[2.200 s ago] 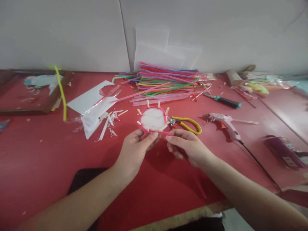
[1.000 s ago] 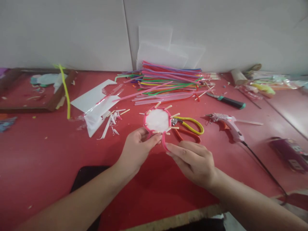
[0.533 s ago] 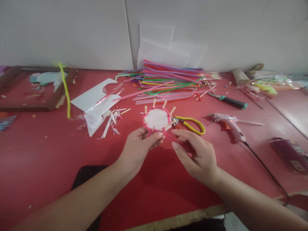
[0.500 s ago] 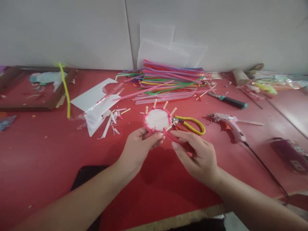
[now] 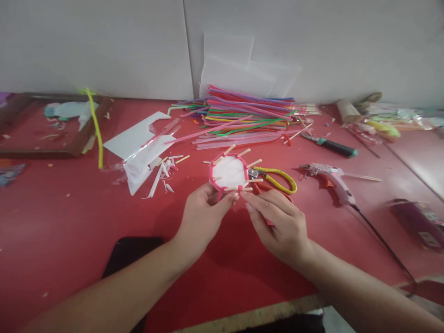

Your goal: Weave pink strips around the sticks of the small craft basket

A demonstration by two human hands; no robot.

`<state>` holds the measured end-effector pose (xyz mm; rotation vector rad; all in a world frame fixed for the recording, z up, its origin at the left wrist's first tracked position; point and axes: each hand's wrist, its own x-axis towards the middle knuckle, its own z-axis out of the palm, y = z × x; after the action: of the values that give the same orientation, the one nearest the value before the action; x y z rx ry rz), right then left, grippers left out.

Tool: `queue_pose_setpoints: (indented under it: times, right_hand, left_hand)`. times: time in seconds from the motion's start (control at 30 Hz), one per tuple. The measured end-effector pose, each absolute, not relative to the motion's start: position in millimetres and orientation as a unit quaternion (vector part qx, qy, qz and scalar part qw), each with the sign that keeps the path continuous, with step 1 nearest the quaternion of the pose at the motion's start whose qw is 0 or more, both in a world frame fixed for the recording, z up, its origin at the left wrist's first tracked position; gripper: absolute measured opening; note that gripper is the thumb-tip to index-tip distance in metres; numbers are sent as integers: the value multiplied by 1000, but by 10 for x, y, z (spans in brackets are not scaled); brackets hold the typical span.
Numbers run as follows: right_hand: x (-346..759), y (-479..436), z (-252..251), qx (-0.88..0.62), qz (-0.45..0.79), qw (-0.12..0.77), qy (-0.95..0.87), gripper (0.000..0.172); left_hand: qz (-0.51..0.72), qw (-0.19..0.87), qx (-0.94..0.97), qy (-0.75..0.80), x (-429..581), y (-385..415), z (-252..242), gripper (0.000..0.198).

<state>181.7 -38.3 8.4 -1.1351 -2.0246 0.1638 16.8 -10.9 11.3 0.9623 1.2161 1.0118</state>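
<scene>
My left hand (image 5: 204,210) is closed on the lower left edge of a small white disc (image 5: 229,172) with several short wooden sticks standing around its rim. A pink pipe cleaner (image 5: 211,175) runs along that rim, around the sticks. My right hand (image 5: 277,217) has its fingertips at the lower right of the disc, pinched by the pipe cleaner's end; the fingers partly hide what they grip. Just behind the right hand, yellow-and-red-handled pliers (image 5: 282,178) lie on the table.
A pile of coloured pipe cleaners (image 5: 246,108) lies at the back. A glue gun (image 5: 329,178) and a utility knife (image 5: 331,145) are on the right. White card (image 5: 133,143) and paper scraps (image 5: 161,175) lie left, a brown tray (image 5: 78,149) farther left, a dark flat object (image 5: 128,254) near my left forearm.
The disc has tilted, so its sticks now lean to the right. My right fingertips have moved left, closer to the rim and my left thumb.
</scene>
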Motion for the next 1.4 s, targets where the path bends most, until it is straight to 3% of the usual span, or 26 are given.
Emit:
queue_pose_setpoints:
  times: [0.23, 0.63, 0.93, 1.03, 1.13, 1.23, 1.4]
  right_hand:
    - [1804, -360, 74, -435, 11, 357, -827, 39]
    - [1932, -275, 89, -445, 12, 320, -837, 31]
    - [1872, -299, 61, -488, -23, 347, -801, 20]
    - [1841, -331, 84, -501, 89, 377, -774, 19]
    - [1825, -319, 123, -535, 305, 375, -693, 12]
    - [1823, -275, 153, -511, 486, 407, -580, 16]
    - [1838, -247, 142, -503, 624, 439, -405, 19]
  left_hand:
    - [420, 570, 463, 534, 162, -111, 132, 13]
    - [456, 704, 266, 474, 158, -63, 134, 15]
    - [458, 578, 438, 514, 118, -54, 110, 15]
    - [446, 558, 464, 524, 124, -55, 166, 15]
    - [437, 551, 481, 524, 126, -64, 213, 12]
    - [438, 566, 482, 506, 130, -89, 219, 14]
    - [449, 566, 466, 511, 164, -154, 227, 15]
